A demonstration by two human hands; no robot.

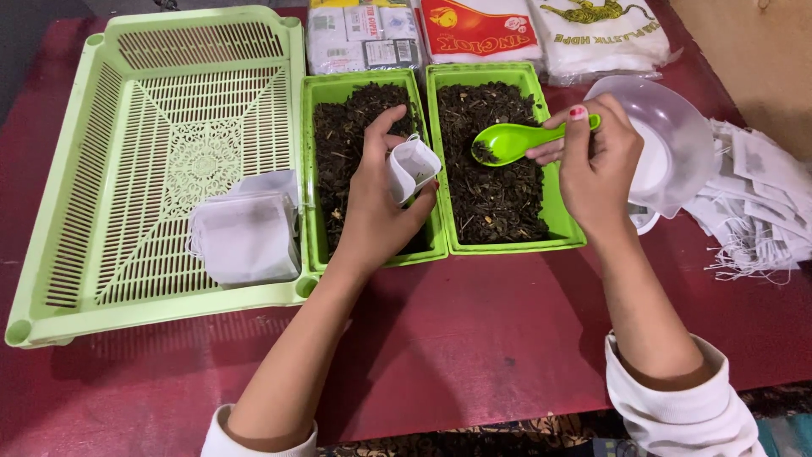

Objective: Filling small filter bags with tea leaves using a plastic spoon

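Sachet in left hand (spoon right).

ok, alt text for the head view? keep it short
The left hand holds open a small white mesh tea bag while the right hand brings a bright green plastic spoon of dark loose tea over two green trays of tea. A stack of filled white bags sits in a pale green slatted basket.

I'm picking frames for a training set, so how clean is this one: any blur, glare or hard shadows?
Head view: mostly sharp, the left hand with its small white bag and the right hand with the green spoon crisp; soft glare on the clear plastic bowl; faint shadows under the perforated green tray on the red tabletop; slight wide-angle bending at the edges.
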